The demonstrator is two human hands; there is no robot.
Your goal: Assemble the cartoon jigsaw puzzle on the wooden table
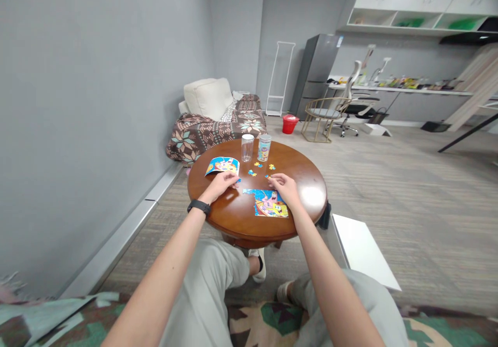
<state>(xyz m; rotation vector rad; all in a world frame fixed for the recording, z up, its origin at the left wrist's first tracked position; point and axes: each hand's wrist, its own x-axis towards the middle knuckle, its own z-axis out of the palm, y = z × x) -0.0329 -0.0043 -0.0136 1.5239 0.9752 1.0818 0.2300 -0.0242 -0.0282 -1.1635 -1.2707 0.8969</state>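
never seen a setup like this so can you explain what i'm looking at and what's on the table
There is no machine, just a person's bare left hand and right hand. A camera on their head took this one picture, looking forward and down. On the round table lie a partly joined puzzle, loose pieces and a curved picture sheet; a clear jar and a labelled jar stand farther back. A small blue piece is at the left hand's fingertips, another piece at the right's; both are too small to tell whether they are gripped.
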